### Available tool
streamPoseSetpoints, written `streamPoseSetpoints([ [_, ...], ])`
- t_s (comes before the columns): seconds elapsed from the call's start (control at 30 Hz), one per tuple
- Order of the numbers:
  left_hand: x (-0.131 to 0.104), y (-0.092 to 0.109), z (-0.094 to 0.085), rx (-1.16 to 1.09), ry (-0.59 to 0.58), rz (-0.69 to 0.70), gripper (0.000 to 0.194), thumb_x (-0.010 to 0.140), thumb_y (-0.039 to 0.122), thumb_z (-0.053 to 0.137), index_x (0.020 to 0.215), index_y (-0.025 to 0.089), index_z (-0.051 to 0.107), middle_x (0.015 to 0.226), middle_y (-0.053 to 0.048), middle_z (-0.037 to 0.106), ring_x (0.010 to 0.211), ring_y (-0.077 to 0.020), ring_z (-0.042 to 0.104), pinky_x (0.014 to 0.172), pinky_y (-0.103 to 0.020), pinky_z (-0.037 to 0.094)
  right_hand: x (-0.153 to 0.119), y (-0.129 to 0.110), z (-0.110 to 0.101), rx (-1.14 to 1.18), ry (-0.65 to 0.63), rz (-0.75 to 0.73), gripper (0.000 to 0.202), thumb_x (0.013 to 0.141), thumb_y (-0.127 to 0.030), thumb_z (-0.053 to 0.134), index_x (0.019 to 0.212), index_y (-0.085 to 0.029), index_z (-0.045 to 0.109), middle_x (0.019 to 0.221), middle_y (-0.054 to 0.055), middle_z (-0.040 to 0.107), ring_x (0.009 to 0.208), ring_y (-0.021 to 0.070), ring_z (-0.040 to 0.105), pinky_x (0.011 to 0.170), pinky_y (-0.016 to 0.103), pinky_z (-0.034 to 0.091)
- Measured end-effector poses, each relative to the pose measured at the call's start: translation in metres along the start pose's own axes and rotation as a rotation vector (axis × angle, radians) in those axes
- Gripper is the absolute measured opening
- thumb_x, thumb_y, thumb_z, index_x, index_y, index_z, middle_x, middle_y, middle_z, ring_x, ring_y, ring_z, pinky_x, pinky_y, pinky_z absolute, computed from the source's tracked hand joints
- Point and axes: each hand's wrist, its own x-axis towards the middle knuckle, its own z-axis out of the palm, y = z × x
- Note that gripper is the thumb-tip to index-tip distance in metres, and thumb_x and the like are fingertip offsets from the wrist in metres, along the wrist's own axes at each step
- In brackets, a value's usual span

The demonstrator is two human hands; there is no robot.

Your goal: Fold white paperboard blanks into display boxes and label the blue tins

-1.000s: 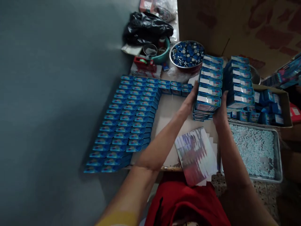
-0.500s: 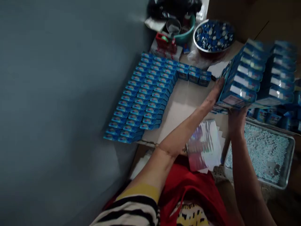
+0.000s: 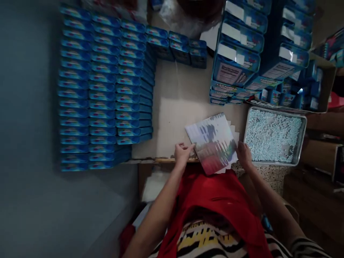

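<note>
A stack of shiny silver sheets [image 3: 212, 141] lies fanned out at the table's front edge, its near end over the red apron. My left hand [image 3: 183, 154] is at the stack's left edge, thumb and fingertips against it. At the right edge, my right hand [image 3: 244, 154] has its fingers bent around the sheets' border. Just right of that hand rests a metal tray [image 3: 274, 136] of small pale blue pieces.
Rows of blue boxes [image 3: 102, 89] stand at the left, with a short row [image 3: 177, 48] at the back. Taller stacked blue boxes [image 3: 236, 64] rise at the back right, beside a carton [image 3: 329, 82] of small blue packs. A grey wall borders the left.
Both hands have left the tall blue box stack and come down to the silver sheets. The stack now stands on the table. The view has shifted and turned.
</note>
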Motion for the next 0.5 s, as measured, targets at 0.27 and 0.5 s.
streamPoseSetpoints([
  [0.27,0.006,0.022,0.042,-0.073,0.049,0.038,0.013,0.083,0.020,0.071,0.086,0.018,0.059,0.070,0.006,0.058,0.066,-0.0134,0.058,0.067,-0.024,0.048,0.010,0.003,0.019,-0.001,-0.206,-0.096,0.039,0.088,-0.025,0.076,0.126,-0.026,0.065,0.107,0.003,0.069,0.086,0.0174,0.065,0.080,0.029,0.050],
  [0.5,0.086,0.102,-0.043,-0.033,0.241,0.214,0.018,0.083,0.007,0.070,0.075,0.017,0.056,0.064,0.010,0.049,0.071,-0.0109,0.049,0.081,-0.022,0.048,0.069,0.014,0.005,-0.114,-0.090,-0.063,0.044,0.099,-0.025,0.059,0.139,-0.010,0.063,0.131,0.022,0.066,0.125,0.0356,0.059,0.110,0.052,0.047],
])
